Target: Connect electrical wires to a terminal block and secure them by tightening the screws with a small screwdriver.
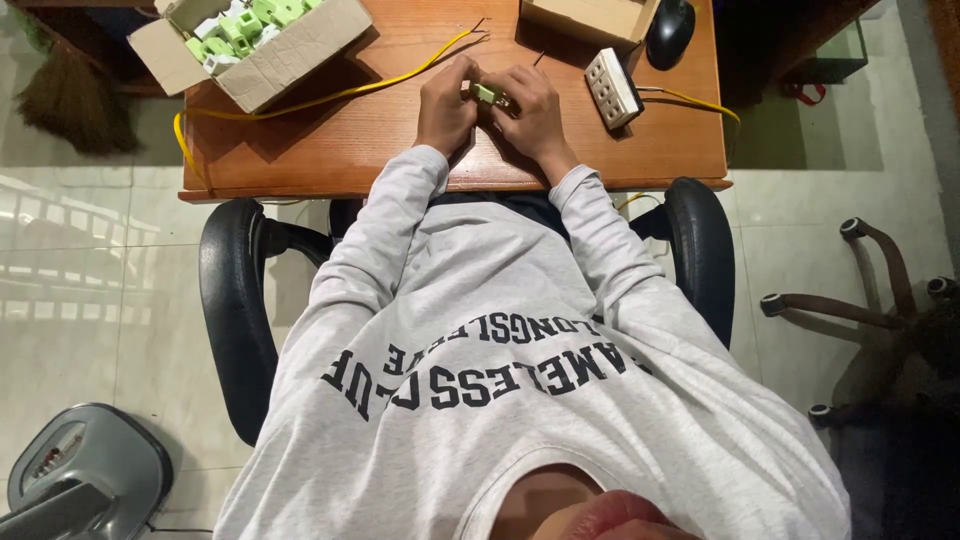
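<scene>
I have both hands together over the middle of the wooden table (330,150), and between them sits a small green connector block (488,93). My left hand (446,105) is curled around its left side, fingers folded in so the grip is clenched on the piece and steadies it against the tabletop. My right hand (532,115) closes on it from the other side, fingertips pressed to the green part, so each grip is grasping the same block; what the fingers do underneath is hidden from me. Holding it low and close to my chest keeps my wrists resting on the table edge, which makes fine work steadier, I judge.

A yellow wire (330,97) runs from near my left hand across the table and loops down off the left edge; its bare end lies just above my hands. To the upper left, an open cardboard box (290,55) holds more green and white blocks (240,25), near enough to reach without standing. A second cardboard box (590,18) sits at the top right, with a black mouse (670,30) beside it. A white socket strip (612,88) lies tilted just beside my right hand, another yellow wire (700,102) trailing from it toward the right edge. I sit in a black office chair (235,300) on a tiled floor (100,260)
</scene>
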